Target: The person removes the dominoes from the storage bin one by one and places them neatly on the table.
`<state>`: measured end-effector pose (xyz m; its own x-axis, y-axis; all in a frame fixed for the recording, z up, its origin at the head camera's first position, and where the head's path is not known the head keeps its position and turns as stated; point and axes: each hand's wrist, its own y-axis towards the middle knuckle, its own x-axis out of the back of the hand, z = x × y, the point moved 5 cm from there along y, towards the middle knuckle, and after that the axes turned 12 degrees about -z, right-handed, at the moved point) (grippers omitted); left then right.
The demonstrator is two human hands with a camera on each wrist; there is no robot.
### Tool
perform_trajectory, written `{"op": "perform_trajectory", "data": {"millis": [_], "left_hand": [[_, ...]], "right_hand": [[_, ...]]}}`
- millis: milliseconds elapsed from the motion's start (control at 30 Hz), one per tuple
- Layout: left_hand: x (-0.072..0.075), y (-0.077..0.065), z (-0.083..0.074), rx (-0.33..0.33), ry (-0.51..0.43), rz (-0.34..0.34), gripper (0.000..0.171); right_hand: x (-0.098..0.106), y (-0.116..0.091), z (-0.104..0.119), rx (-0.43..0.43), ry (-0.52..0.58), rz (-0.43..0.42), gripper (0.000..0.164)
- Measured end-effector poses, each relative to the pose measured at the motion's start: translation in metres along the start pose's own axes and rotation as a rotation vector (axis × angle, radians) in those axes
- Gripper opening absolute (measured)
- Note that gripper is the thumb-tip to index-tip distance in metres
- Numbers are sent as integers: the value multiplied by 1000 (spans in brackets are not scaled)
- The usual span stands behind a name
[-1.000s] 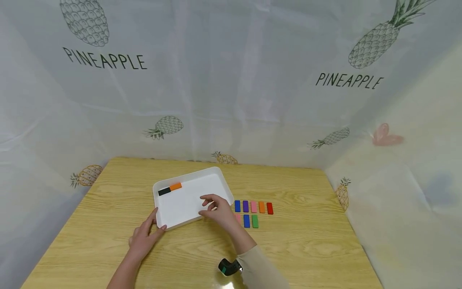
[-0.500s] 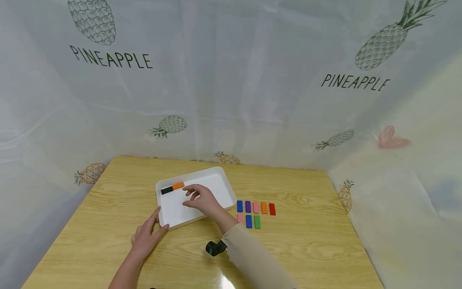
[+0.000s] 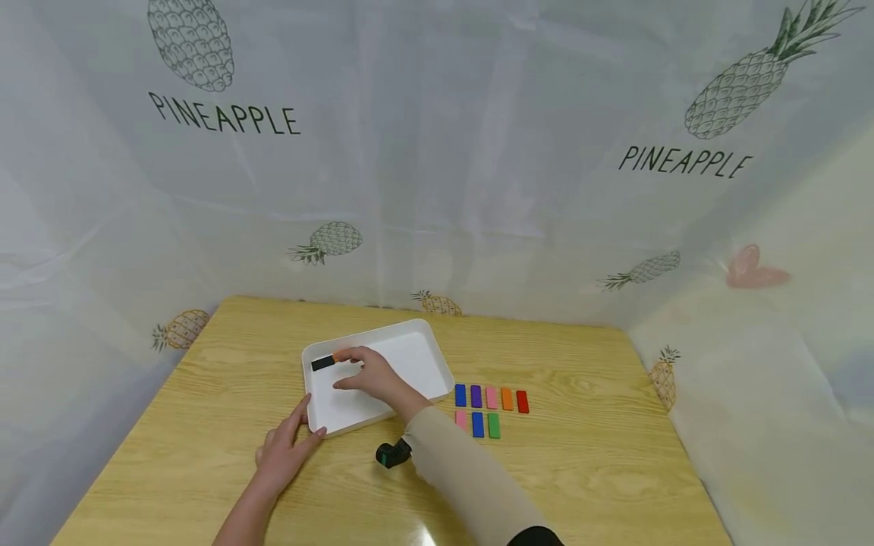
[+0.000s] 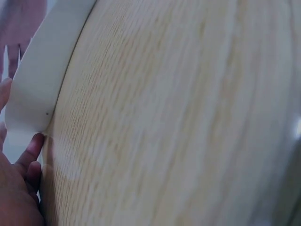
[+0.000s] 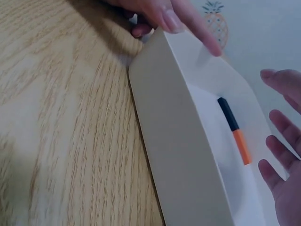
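A shallow white tray (image 3: pixel 410 360) lies on the wooden table, tilted a little to the viewer's line. My left hand (image 3: pixel 281 455) holds its near left corner, thumb against the front wall and fingers at the left side. Inside, along the far left wall, a black block (image 3: pixel 323 363) and an orange block (image 5: pixel 242 147) lie end to end. Over the tray hovers my right hand (image 3: pixel 372 375), thumb and forefinger spread apart with nothing between them. Its forefinger covers most of the orange block in the head view; the right wrist view shows those fingers apart from both blocks.
Right of the tray lie two rows of flat coloured blocks, among them a purple block (image 3: pixel 476 396), a red block (image 3: pixel 522 402) and a green block (image 3: pixel 494 425). A black device (image 3: pixel 392 455) sits at my right wrist. A pineapple-print curtain (image 3: pixel 437 189) encloses the table.
My right hand has moved left across the tray to the two blocks, and its forefinger now overlaps the orange one. My left hand has stayed at the tray's corner.
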<state>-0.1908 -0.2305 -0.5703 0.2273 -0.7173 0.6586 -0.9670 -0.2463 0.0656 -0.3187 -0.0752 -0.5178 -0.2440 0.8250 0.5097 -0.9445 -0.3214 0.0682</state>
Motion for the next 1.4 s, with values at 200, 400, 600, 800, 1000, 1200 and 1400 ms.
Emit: {"op": "perform_trajectory", "data": {"millis": [200, 400, 600, 800, 1000, 1200, 1400], "left_hand": [[1, 0, -2, -4, -13, -4, 74], [0, 1, -5, -20, -6, -17, 74], [-3, 2, -6, -39, 9, -30, 74], [-3, 0, -10, -58, -1, -52, 72], [-2, -2, -11, -61, 4, -72, 71], [0, -3, -10, -45, 20, -62, 71], [1, -3, -5, -36, 23, -65, 71]], "right_hand": [[-15, 15, -7, 36, -73, 36, 52], [-23, 26, -12, 93, -258, 54, 54], [-24, 31, -18, 102, -428, 77, 58], [-22, 33, -18, 105, -531, 120, 62], [-27, 33, -14, 119, -656, 145, 60], [-30, 32, -13, 137, -730, 152, 54], [-30, 34, -18, 169, -770, 152, 54]]}}
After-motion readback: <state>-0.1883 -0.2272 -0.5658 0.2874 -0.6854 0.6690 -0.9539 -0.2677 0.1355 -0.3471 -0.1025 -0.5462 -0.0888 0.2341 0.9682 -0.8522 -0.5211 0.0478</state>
